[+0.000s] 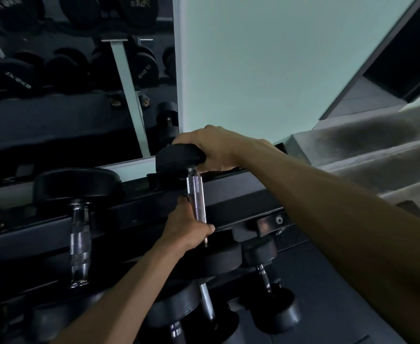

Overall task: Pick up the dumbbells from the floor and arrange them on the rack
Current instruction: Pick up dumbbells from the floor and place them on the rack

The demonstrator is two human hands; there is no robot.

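A black dumbbell with a knurled chrome handle [197, 194] lies across the top tier of the black rack [241, 194], at its right end. My left hand [186, 227] grips the handle near its lower end. My right hand [216, 147] is curled over the dumbbell's far black head [176, 157]. Its near head [216, 254] sits below my left hand. Another black dumbbell [78, 234] rests on the same tier to the left.
Lower tiers hold more dumbbells, one small [266, 276] and one with a chrome bar [207, 304]. A mirror [74, 78] behind the rack reflects other dumbbells. A pale wall [278, 65] stands at the right, with grey steps [365, 150] beyond.
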